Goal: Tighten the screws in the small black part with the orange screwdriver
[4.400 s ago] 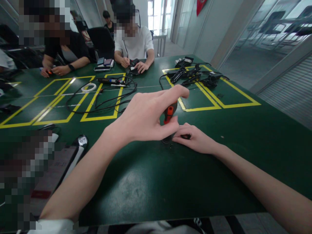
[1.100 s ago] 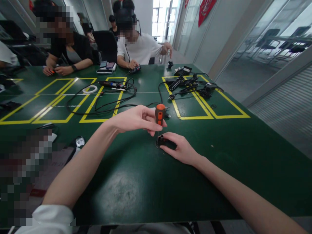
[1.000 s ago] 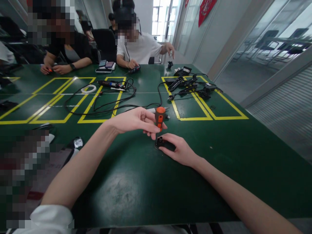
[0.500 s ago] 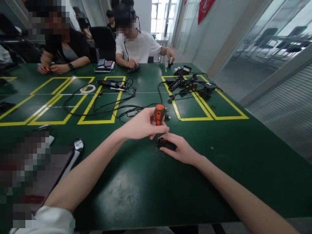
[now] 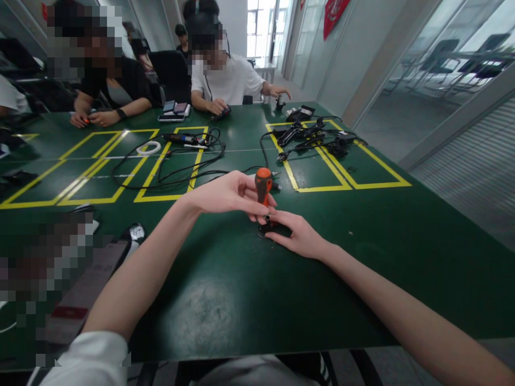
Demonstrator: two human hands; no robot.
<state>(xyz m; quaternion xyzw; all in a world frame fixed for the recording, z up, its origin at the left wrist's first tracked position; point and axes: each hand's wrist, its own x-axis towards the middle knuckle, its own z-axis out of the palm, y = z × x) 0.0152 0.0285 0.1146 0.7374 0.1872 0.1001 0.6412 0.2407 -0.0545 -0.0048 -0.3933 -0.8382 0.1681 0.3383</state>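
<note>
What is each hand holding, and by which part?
The left hand grips a screwdriver low on its handle; the right hand holds a black part by its sides.

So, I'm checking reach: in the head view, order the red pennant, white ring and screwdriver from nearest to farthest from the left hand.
1. Screwdriver, held in the left hand
2. White ring, ahead on the left
3. Red pennant, far back, right

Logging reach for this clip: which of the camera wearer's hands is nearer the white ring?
Left. The left hand, holding the screwdriver, is right of the white ring and nearer the wearer; the right hand, at the black part, is farther right and nearer still.
</note>
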